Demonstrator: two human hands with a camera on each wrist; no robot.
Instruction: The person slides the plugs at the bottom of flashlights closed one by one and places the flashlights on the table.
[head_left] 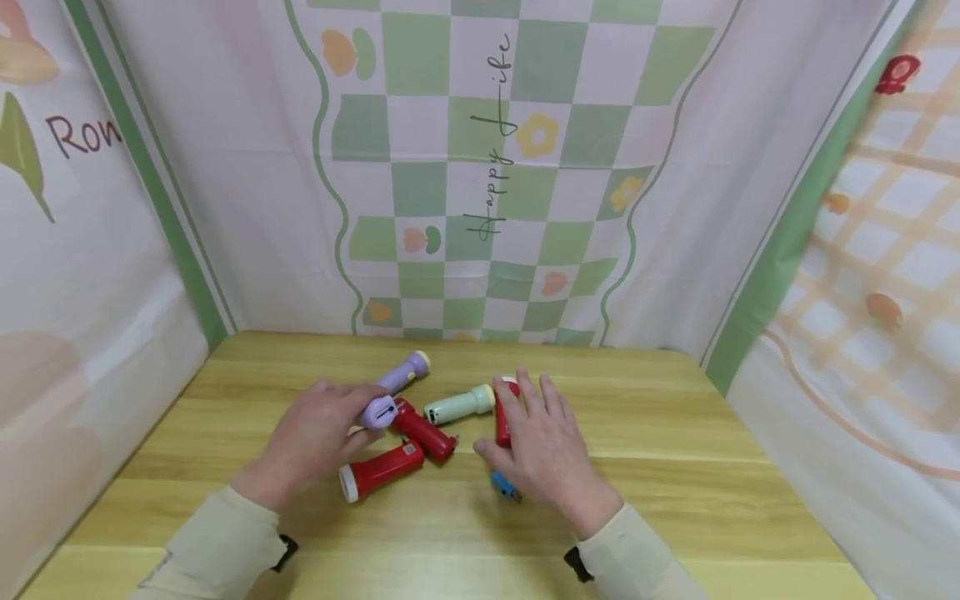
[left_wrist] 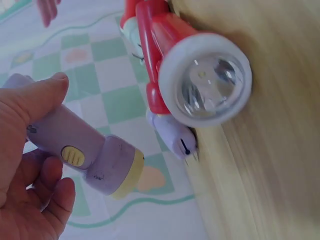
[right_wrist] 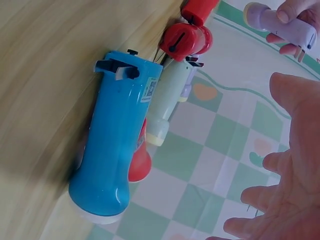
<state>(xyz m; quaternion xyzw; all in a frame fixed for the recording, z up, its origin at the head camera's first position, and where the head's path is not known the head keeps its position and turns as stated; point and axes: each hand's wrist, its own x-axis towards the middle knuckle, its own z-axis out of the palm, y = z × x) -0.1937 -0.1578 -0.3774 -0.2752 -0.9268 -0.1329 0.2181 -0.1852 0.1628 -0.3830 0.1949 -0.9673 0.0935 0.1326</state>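
My left hand (head_left: pixel 315 433) grips a purple flashlight (left_wrist: pixel 85 145) with a yellow rim and a yellow switch, raised off the table. In the head view its tail end points toward the middle. My right hand (head_left: pixel 543 446) is spread with straight fingers and holds nothing. It hovers over a blue flashlight (right_wrist: pixel 112 140), which lies on the table and is mostly hidden by that hand in the head view. A red flashlight (head_left: pixel 504 421) lies beside the right fingers, partly covered by them.
Between the hands lie a pale green flashlight (head_left: pixel 457 406), a red flashlight (head_left: pixel 427 435) and another red one with a white rim (head_left: pixel 382 472). Behind the left hand lies a second purple flashlight (head_left: pixel 405 373). Printed cloth (head_left: pixel 487 167) hangs along the wooden table's (head_left: pixel 675 467) back edge.
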